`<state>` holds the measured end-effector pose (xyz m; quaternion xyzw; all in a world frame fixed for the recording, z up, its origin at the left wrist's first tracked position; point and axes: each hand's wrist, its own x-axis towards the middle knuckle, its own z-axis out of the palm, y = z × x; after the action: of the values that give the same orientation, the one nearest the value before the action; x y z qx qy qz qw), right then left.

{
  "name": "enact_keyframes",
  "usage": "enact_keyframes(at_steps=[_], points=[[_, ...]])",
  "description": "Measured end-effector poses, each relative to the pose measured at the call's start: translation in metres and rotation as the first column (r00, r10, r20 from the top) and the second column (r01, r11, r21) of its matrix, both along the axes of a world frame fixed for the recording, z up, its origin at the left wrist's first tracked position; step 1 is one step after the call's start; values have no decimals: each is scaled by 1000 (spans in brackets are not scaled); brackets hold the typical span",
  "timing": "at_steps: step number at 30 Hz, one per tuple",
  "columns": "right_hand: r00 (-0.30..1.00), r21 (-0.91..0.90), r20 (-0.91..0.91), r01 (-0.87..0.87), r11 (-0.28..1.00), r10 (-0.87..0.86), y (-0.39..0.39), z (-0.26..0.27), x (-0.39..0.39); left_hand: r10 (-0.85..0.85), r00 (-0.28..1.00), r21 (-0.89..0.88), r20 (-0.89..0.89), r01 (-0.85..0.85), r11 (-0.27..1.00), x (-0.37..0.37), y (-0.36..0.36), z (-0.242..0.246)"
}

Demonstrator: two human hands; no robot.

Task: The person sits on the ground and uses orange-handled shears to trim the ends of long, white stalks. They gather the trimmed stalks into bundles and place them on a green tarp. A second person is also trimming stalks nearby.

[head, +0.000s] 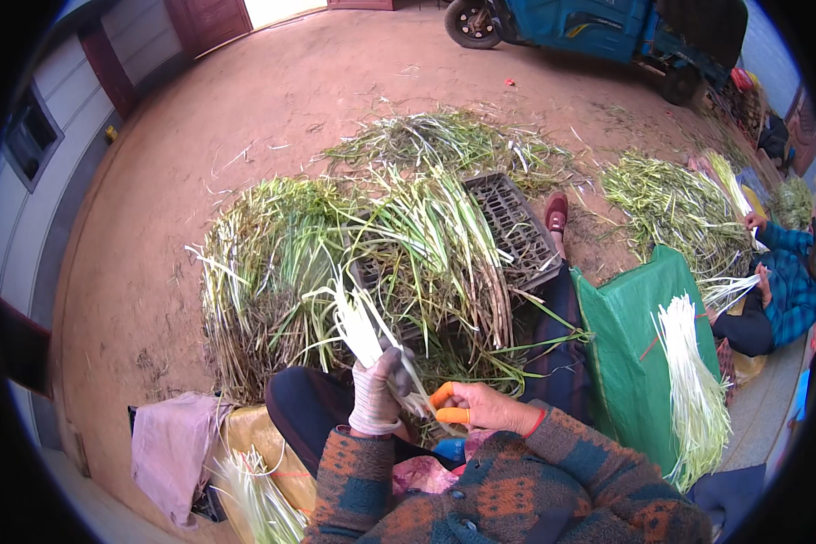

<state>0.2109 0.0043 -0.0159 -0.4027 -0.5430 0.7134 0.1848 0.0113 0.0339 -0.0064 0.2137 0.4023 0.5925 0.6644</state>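
My left hand, in a striped knit glove with a grey palm, grips a bunch of peeled white stalks that point up and away from me. Orange finger covers sit on the thumb and forefinger of my right hand. These two fingertips are at a thin pale strand hanging by the butt end of the bunch. Just beyond my hands, a pile of unpeeled leafy stalks with brown lower ends lies across a dark plastic crate.
Left of the crate is a larger leafy heap; discarded leaves lie behind. White bundles rest on a green sheet-covered surface at right and a tan sack at left. A person sits far right, handling stalks. A blue three-wheeler stands behind.
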Motion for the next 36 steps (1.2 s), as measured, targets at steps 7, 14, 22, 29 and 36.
enact_keyframes(at_steps=[7, 14, 22, 29, 36], points=[[986, 459, 154, -7, 888, -72, 0, 4, 1, 13, 1000, -42, -1, -13, 999, -14, 5, 9], [980, 524, 163, 12, 852, -114, 6, 23, -3, -239, 962, -113, -134, 224, 968, 16, -25, 20], [902, 462, 346, 78, 884, -260, 37, 9, 33, -135, 991, -45, -26, 133, 990, 4, -23, 22], [630, 726, 669, -444, 524, -394, 71, -55, 44, -472, 876, -215, 104, 483, 849, 5, -59, 42], [503, 764, 645, -394, 511, -576, 82, -66, 60, -529, 760, -18, 377, 577, 816, 6, -112, 19]])
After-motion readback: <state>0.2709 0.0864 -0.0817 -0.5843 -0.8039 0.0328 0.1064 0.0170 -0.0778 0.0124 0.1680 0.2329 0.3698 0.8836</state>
